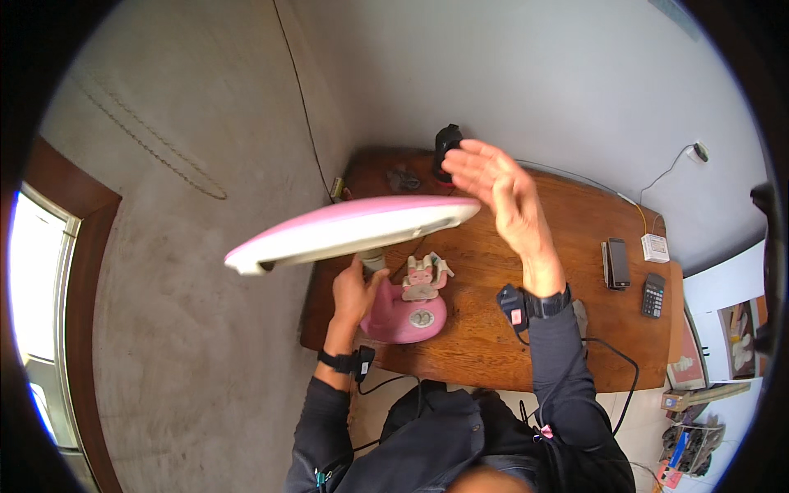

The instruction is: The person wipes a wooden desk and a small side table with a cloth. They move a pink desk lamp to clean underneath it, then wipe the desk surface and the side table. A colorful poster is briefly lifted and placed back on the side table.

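A pink and white desk lamp stands at the left end of the wooden table, its long head tilted up toward the right. My left hand is closed around the lamp's stem, just under the head. Pink plastic forms the lamp base, which has a round pale dial and a cat-shaped figure on it. My right hand is raised beyond the right end of the lamp head, fingers extended, with nothing in it. Whether it touches the head is hard to tell.
A black object stands near the wall at the back. On the right of the wooden table lie a smartphone, a calculator and a small white box. Cables run from both wrist straps. A plug sits in the wall socket.
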{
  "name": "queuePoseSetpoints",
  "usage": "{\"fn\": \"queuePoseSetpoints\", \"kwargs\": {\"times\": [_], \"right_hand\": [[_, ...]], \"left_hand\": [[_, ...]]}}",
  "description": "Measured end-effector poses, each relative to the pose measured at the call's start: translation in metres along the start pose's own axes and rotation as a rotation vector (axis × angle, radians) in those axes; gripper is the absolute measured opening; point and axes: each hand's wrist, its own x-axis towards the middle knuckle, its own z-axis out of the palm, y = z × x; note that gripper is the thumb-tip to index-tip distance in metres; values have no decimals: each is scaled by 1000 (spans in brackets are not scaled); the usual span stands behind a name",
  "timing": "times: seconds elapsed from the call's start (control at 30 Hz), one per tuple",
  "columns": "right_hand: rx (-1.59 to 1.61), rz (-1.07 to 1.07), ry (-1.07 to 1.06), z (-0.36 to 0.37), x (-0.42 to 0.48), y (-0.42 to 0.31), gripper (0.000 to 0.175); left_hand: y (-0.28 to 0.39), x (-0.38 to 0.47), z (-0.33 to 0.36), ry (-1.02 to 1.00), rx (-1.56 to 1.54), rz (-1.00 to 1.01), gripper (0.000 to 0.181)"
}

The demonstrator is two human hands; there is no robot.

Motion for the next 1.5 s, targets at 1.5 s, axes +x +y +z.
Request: {"fn": "queuePoseSetpoints", "kwargs": {"times": [1.5], "right_hand": [[-930, 384, -348, 94, 100, 423, 59]], "left_hand": [[-63, -48, -39, 54, -290, -595, 19]]}}
